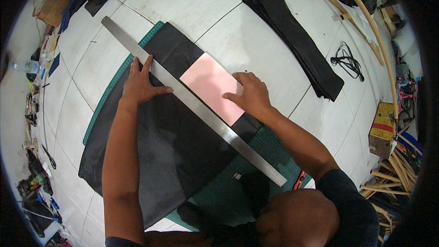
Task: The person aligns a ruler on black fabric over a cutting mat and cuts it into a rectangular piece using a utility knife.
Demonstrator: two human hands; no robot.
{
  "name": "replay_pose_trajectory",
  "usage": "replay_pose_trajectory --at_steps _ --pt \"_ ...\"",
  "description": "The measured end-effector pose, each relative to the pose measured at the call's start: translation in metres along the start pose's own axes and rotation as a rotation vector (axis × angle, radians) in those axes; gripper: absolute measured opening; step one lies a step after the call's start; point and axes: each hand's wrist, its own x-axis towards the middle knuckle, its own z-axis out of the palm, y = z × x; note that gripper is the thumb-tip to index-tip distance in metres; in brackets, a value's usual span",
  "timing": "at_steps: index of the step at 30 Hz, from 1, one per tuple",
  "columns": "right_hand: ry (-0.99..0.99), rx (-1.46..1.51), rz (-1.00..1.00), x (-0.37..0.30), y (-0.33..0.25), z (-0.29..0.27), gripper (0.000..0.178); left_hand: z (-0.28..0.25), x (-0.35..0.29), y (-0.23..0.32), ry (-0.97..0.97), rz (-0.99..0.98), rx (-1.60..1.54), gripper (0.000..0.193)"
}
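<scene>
A long steel ruler (196,105) lies diagonally across black fabric (151,137) spread over a green cutting mat (274,155). My left hand (141,84) rests on the ruler's upper part, thumb and fingers spread. Alongside the ruler's right edge lies a pink rectangular card (212,84), flat on a strip of the fabric. My right hand (254,93) is at the card's right side, thumb on its surface and the other fingers, slightly bent, at its edge. A red cutter knife (299,179) lies near the ruler's lower end.
A stack of long black fabric strips (297,41) lies on the white tiled floor (219,0), with a coiled black cord (347,61) beside it. At right are a yellow box (383,126) and several cardboard tubes (398,174). Clutter and a plastic bottle (27,67) line the left wall.
</scene>
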Motion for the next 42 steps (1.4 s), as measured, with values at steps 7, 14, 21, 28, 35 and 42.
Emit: replay_pose_trajectory --at_steps 7,14,21,28,35,42 --pt "0.062 -0.046 -0.073 -0.004 -0.015 -0.009 0.062 0.001 0.001 -0.005 -0.001 0.003 0.022 0.138" --pt "0.043 -0.090 -0.101 -0.005 -0.009 -0.003 0.064 -0.002 -0.003 0.003 -0.038 -0.008 0.052 0.135" --pt "0.078 -0.066 -0.144 -0.006 -0.004 0.001 0.069 0.000 -0.001 0.000 -0.033 -0.006 0.046 0.133" --pt "0.038 -0.090 -0.112 -0.003 -0.008 -0.002 0.069 -0.002 -0.002 0.002 -0.021 -0.022 0.077 0.133" --pt "0.011 -0.047 -0.106 0.000 -0.003 -0.001 0.067 -0.001 0.001 0.005 -0.014 -0.031 0.106 0.133" --pt "0.004 0.033 -0.112 0.002 0.001 0.000 0.062 0.000 0.003 0.004 -0.013 -0.040 0.096 0.134"
